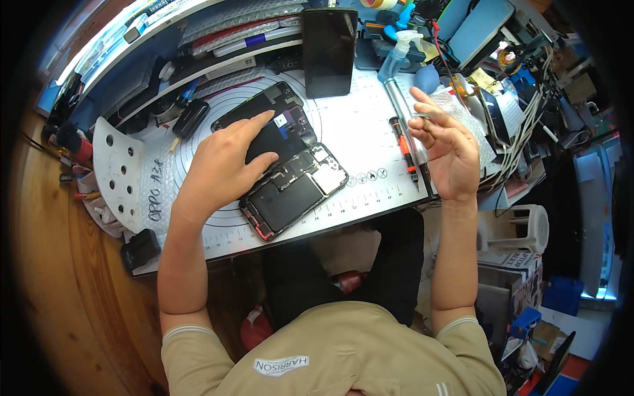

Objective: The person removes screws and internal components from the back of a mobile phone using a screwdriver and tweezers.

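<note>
On the white work mat lies an opened phone. Its body [284, 195] has the inner parts and a black battery exposed, and its detached screen panel [290, 125] lies face down along the far edge of the body. My left hand [228, 155] rests on that panel, fingers spread, covering its near left part. My right hand [449, 145] is raised over the right side of the mat, thumb and fingers bent together around a thin metal piece [422, 115]; most of it is hidden. Below it lies a red and black screwdriver [404, 150].
A black tablet-like screen [329, 53] stands upright behind the phone. A spray bottle [396, 56], a blue air blower [427, 79] and bundled cables [528, 125] crowd the right. At left are a white perforated holder [115, 168] and a black case [191, 119].
</note>
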Motion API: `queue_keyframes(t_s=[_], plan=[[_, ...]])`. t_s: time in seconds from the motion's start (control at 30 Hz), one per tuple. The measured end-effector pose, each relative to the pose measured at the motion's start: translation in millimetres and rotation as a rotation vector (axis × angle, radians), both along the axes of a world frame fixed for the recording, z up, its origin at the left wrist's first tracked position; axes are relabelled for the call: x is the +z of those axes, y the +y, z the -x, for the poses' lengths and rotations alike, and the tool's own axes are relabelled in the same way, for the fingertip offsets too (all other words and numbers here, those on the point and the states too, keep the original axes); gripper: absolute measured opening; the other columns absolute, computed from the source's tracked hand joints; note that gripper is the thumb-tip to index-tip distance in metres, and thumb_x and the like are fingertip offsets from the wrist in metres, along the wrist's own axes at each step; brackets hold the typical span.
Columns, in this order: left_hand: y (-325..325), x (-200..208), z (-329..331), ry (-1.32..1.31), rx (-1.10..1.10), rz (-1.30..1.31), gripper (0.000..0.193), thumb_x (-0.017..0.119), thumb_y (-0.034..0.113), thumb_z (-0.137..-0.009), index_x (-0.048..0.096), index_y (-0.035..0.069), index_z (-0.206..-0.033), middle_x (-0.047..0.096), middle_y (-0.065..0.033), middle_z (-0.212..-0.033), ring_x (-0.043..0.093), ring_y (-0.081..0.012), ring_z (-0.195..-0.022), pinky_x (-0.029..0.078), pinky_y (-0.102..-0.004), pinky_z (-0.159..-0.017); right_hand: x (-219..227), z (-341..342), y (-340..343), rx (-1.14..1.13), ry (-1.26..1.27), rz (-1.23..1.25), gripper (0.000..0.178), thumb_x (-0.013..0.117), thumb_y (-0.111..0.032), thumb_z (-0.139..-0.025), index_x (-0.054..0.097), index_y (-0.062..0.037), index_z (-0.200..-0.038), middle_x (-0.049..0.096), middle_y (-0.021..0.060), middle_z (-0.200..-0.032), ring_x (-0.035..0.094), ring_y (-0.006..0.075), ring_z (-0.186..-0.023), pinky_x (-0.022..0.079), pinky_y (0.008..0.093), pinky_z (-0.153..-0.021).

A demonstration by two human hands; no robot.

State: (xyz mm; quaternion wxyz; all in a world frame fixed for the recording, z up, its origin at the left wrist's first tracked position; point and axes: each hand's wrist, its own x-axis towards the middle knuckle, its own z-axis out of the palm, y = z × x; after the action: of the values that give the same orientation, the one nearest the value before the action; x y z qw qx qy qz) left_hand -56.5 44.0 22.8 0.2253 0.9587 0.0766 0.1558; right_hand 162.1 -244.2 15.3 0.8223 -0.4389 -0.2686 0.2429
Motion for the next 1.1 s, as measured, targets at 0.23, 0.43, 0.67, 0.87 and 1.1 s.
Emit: queue_keyframes(t_s=[0.23, 0.43, 0.67, 0.87, 1.1], plan=[[-1.2, 0.6, -1.7, -0.008, -0.003, 0.009, 0.055, 0.078, 0.016, -0.091, 0.064, 0.001, -0.142, 0.073, -0.0243, -0.127, 0.071, -0.0429, -0.112, 0.056, -0.0455, -0.097, -13.0, 29.4, 44.7, 0.022, -0.334, 0.225, 0.021, 0.069, -0.003, -0.104, 0.072, 0.0047, -0.123, 0.076, 0.0139, -0.109, 0.074, 0.0162, -0.091, 0.061, 0.0301, -0.083], [1.5, -0.9, -1.2, 0.018, 0.015, 0.062, 0.057, 0.078, 0.005, -0.090, 0.064, 0.001, -0.144, 0.073, -0.0251, -0.129, 0.071, -0.0393, -0.114, 0.054, -0.0417, -0.100, -10.3, 46.8, 80.4, -0.020, -0.823, 0.380, 0.011, 0.070, 0.001, -0.099, 0.066, 0.0018, -0.108, 0.074, 0.0147, -0.097, 0.074, 0.0280, -0.085, 0.058, 0.0356, -0.078], [3.1, -2.7, -2.1, -0.003, -0.002, 0.053, 0.056, 0.079, 0.004, -0.089, 0.065, 0.002, -0.144, 0.073, -0.0248, -0.127, 0.071, -0.0395, -0.112, 0.054, -0.0418, -0.099, 0.3, 41.5, 87.1, 0.034, -1.139, 0.461, 0.015, 0.070, 0.003, -0.098, 0.064, -0.0016, -0.110, 0.075, 0.0131, -0.096, 0.076, 0.0304, -0.088, 0.058, 0.0365, -0.078], [4.4, -6.2, -1.7, -0.035, -0.015, 0.018, 0.055, 0.078, 0.005, -0.089, 0.065, 0.002, -0.143, 0.074, -0.0246, -0.127, 0.071, -0.0403, -0.113, 0.054, -0.0429, -0.100, -0.4, 43.4, 92.7, 0.047, -1.204, 0.482, 0.016, 0.071, 0.002, -0.097, 0.063, -0.0007, -0.109, 0.073, 0.0154, -0.095, 0.074, 0.0322, -0.087, 0.057, 0.0386, -0.077], [3.4, -4.6, -1.6, -0.031, -0.009, 0.014, 0.054, 0.078, 0.007, -0.090, 0.065, 0.001, -0.142, 0.074, -0.0246, -0.126, 0.071, -0.0406, -0.112, 0.054, -0.0436, -0.099, 2.1, 46.2, 95.3, 0.028, -1.304, 0.504, 0.015, 0.072, 0.001, -0.096, 0.062, -0.0006, -0.107, 0.071, 0.0165, -0.093, 0.072, 0.0369, -0.085, 0.056, 0.0421, -0.074]])
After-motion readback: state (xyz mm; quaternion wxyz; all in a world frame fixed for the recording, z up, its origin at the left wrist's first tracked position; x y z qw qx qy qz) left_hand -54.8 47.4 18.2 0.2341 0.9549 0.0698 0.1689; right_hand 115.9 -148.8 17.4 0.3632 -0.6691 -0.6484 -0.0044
